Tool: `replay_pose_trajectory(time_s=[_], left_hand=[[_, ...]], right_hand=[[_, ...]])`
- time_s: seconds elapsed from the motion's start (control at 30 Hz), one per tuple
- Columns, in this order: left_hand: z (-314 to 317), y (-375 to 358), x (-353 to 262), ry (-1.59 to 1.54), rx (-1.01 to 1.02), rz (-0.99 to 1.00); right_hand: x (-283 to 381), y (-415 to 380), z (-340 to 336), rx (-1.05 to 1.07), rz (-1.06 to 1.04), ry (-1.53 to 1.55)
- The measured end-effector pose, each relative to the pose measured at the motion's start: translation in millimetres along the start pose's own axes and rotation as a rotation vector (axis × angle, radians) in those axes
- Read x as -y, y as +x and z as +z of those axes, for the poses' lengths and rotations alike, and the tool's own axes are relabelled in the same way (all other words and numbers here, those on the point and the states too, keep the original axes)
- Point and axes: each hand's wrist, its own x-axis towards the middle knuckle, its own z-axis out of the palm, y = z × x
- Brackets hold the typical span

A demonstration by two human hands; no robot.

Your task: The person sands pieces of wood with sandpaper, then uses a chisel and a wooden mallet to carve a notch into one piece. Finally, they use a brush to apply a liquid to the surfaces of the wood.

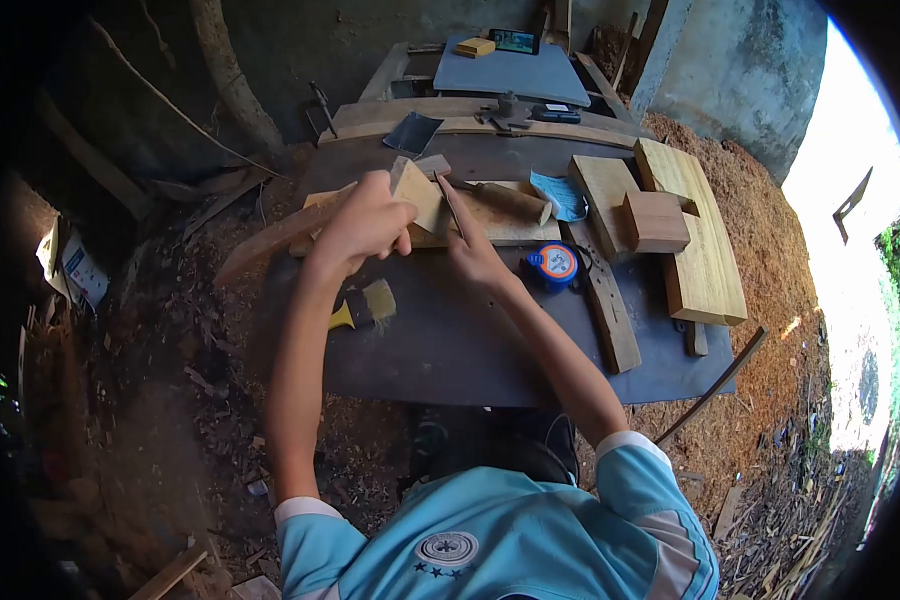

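Woodworking yard: sawdust [760, 230], planks [705, 250]

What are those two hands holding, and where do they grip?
Left hand grips a small wood block by its lower end; right hand holds a thin pencil-like tool near its base.

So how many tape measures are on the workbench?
1. The tape measure, orange and blue, lies on the dark workbench beside the right hand. Others could be hidden under the wood.

tape measure [555, 264] right of hands, brush [365, 305] left
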Motion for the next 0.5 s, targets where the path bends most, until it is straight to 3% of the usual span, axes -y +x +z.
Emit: replay_pose_trajectory(time_s=[0.03, 0.13, 0.2, 0.27, 0.33, 0.47, 0.5], left_hand=[[-3, 4, 7, -0.028, 0.023, -0.009], [2, 2, 11, 0.01, 0.076, 0.073], [13, 0, 6, -0.068, 0.097, 0.153], [23, 2, -2, -0.054, 0.05, 0.173], [25, 13, -12, 0.067, -0.043, 0.131], [16, 29, -24, -0.188, 0.127, 0.19], [8, 31, -23, -0.294, 0.147, 0.203]], right_hand=[[-6, 0, -1, -0.01, 0.118, 0.035], [6, 18, -21, 0.019, 0.184, 0.066], [37, 34, -26, -0.096, 0.11, 0.581], [51, 44, -21, -0.146, 0.082, 0.421], [39, 46, -20, -0.332, 0.049, 0.288], [8, 54, -14, -0.869, -0.043, 0.278], [-5, 57, -18, -0.891, -0.003, 0.336]])
